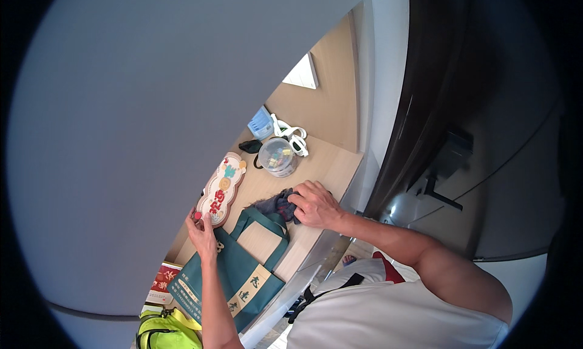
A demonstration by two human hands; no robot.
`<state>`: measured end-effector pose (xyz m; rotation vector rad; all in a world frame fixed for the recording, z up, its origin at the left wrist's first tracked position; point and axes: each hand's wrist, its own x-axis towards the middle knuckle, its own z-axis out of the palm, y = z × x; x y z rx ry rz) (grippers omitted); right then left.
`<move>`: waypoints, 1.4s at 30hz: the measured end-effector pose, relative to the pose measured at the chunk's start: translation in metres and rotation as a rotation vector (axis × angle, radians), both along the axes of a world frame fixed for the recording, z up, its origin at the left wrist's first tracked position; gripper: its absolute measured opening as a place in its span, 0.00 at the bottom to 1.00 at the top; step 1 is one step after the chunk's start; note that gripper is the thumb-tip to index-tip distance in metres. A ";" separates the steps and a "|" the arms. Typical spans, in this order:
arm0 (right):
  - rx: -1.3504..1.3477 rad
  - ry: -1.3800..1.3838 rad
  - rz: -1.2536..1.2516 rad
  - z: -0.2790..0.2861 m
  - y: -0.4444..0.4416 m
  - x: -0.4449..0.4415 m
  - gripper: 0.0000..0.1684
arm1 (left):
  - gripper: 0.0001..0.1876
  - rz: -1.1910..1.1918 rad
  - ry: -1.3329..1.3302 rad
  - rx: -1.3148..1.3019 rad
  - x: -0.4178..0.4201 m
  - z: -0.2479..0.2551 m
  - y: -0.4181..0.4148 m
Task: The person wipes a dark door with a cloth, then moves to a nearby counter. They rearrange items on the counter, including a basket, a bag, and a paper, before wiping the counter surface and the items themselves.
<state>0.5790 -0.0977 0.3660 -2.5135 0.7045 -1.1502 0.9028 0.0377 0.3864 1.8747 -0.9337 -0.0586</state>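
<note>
My left hand [203, 235] grips the near end of a scalloped, flat plaque or box [223, 187] with coloured decoration and red lettering. My right hand [314, 204] holds a dark blue-grey knitted or woven cloth [278, 204] on the light wooden shelf. Between and below my hands lies a dark green tote bag [255, 276] bearing writing, its handles looped over the shelf. A round clear plastic jar [277, 157] with small colourful pieces inside stands beyond my right hand.
Behind the jar are white straps [298, 144], a dark lens-like object [250, 146] and a light blue packet [261, 122]. A lime-green bag [168, 331] and a red-and-white printed item [161, 280] lie lower left. A large grey panel [127, 135] covers the left side.
</note>
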 end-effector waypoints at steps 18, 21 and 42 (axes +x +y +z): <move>-0.082 -0.015 0.109 -0.014 -0.017 0.002 0.12 | 0.47 -0.341 -0.282 0.361 -0.161 0.031 -0.169; -0.072 -0.004 0.037 -0.016 -0.035 -0.020 0.12 | 0.49 -0.349 -0.255 0.379 -0.163 0.028 -0.172; -0.076 0.001 -0.014 -0.005 -0.054 -0.064 0.12 | 0.26 -0.614 -0.232 0.362 -0.150 0.066 -0.152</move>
